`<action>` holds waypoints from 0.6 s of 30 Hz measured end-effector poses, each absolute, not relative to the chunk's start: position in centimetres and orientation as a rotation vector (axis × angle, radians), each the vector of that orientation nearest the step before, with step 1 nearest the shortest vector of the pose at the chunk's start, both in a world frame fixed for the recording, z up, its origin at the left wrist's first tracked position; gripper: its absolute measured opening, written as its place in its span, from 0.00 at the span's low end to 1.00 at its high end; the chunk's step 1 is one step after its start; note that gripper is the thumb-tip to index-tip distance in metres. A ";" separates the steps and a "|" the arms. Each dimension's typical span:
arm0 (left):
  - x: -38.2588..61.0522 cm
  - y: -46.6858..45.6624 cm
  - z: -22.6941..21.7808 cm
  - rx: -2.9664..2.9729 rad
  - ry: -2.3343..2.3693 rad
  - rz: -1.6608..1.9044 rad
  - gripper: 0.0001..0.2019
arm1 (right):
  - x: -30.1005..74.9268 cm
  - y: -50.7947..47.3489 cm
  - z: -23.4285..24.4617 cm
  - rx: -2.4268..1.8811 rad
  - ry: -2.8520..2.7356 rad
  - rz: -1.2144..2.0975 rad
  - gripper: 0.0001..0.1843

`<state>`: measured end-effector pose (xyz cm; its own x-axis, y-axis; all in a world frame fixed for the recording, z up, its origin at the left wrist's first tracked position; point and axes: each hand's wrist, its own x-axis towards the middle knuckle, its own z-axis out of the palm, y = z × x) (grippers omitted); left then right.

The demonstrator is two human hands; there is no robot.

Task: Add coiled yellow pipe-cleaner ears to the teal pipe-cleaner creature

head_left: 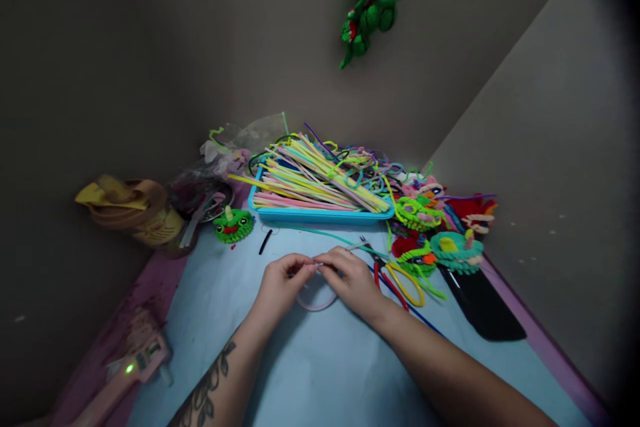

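Observation:
Close together over the blue mat (320, 367), my left hand (287, 280) and my right hand (350, 277) pinch a pale pink pipe cleaner (316, 308). It is bent into a loop that hangs below my fingers, and its two ends meet at my fingertips, where fine detail is hidden. Just right of my right hand lie yellow-handled scissors (407, 283) and red-handled pliers (395, 290). A short black piece (266, 241) lies beyond my left hand.
A blue tray (320, 215) heaped with pastel pipe cleaners stands behind my hands. A green fuzzy figure (233, 225) sits left of it; several more lie right, beside a black phone-like slab (487, 307). A pink glue gun (140, 360) with a green light rests at left, below a cup (155, 220).

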<state>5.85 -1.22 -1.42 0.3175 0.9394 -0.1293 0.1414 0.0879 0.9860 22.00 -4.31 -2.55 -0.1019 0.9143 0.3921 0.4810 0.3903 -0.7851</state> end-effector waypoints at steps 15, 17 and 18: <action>5.9 -0.9 -2.7 1.336 1.089 0.809 0.09 | 22.1 -3.5 -3.5 -1.381 -1.380 0.915 0.03; 5.9 -0.9 -2.5 1.367 1.079 0.796 0.09 | 22.1 -3.5 -3.5 -1.369 -1.371 0.977 0.04; 5.9 -1.0 -2.3 1.371 1.079 0.793 0.09 | 22.1 -3.5 -3.4 -1.362 -1.365 1.005 0.04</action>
<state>5.94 -0.96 -2.31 0.3464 0.9286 -0.1333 0.1500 0.0854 0.9850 22.09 -3.49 -3.43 0.0474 0.9969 0.0628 0.2356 0.0500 -0.9706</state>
